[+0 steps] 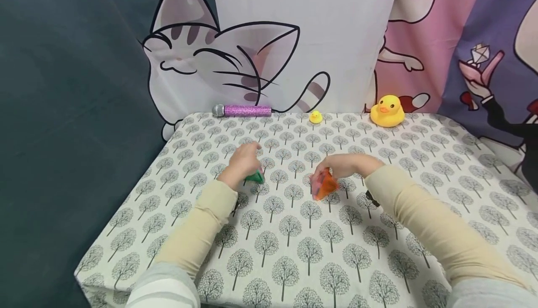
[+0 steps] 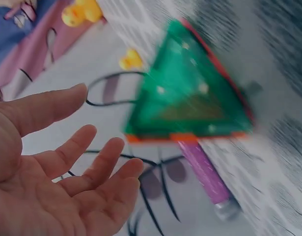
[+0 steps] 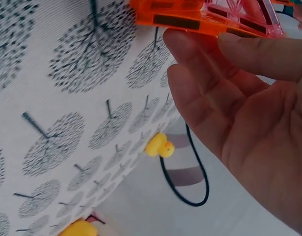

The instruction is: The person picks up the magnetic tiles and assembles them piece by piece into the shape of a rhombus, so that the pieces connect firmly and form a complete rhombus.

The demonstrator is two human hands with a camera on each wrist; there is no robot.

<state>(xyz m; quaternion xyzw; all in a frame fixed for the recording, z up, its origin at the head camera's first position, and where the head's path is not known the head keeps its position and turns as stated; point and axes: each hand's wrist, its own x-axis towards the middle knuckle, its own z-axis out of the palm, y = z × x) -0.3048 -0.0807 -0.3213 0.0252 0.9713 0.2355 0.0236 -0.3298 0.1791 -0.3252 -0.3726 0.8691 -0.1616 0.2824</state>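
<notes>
In the left wrist view my left hand (image 2: 67, 172) has its fingers spread, with a gap to a green translucent pyramid (image 2: 190, 93). That pyramid, edged in orange and red, is blurred and looks built of magnetic tiles. The head view puts this left hand (image 1: 245, 158) just above and beside the green pyramid (image 1: 254, 176). My right hand (image 1: 340, 165) pinches an orange and pink magnetic-tile pyramid (image 1: 324, 185) over the table. In the right wrist view the right hand's thumb and fingers (image 3: 239, 51) meet the orange edge of that pyramid (image 3: 180, 17).
A purple glitter microphone (image 1: 245, 110) lies along the table's far edge. A small yellow duck (image 1: 315, 117) and a larger one (image 1: 387, 111) stand to its right. A tree-patterned cloth (image 1: 290, 247) covers the table. A cartoon curtain (image 1: 336, 32) hangs behind it.
</notes>
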